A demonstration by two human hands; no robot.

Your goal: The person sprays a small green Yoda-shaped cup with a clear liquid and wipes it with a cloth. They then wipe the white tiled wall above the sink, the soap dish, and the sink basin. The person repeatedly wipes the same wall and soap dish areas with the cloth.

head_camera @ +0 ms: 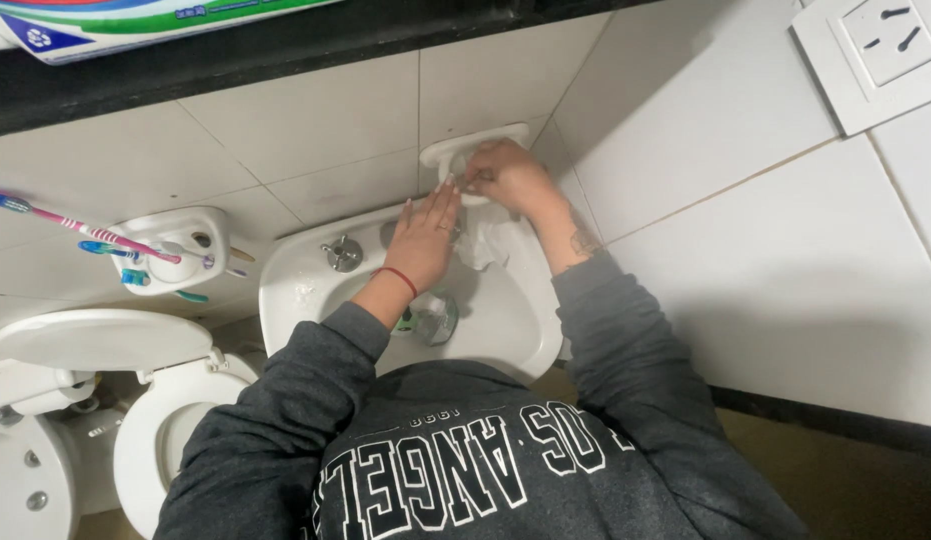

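My right hand (510,178) is closed on a small thing inside the white wall-mounted soap dish (437,153); what it grips is hidden by the fingers. My left hand (423,238) lies flat, fingers apart, on the back rim of the white sink (295,275), next to the tap. A crumpled white tissue (483,245) lies just below my right hand on the sink edge. A clear bottle (432,318) rests in the sink bowl under my left forearm.
A chrome tap handle (341,253) sits at the left of the sink. A white toothbrush holder (175,250) with several toothbrushes hangs on the tiled wall. A toilet (160,420) with raised lid stands to the left. A wall socket (875,55) is at the upper right.
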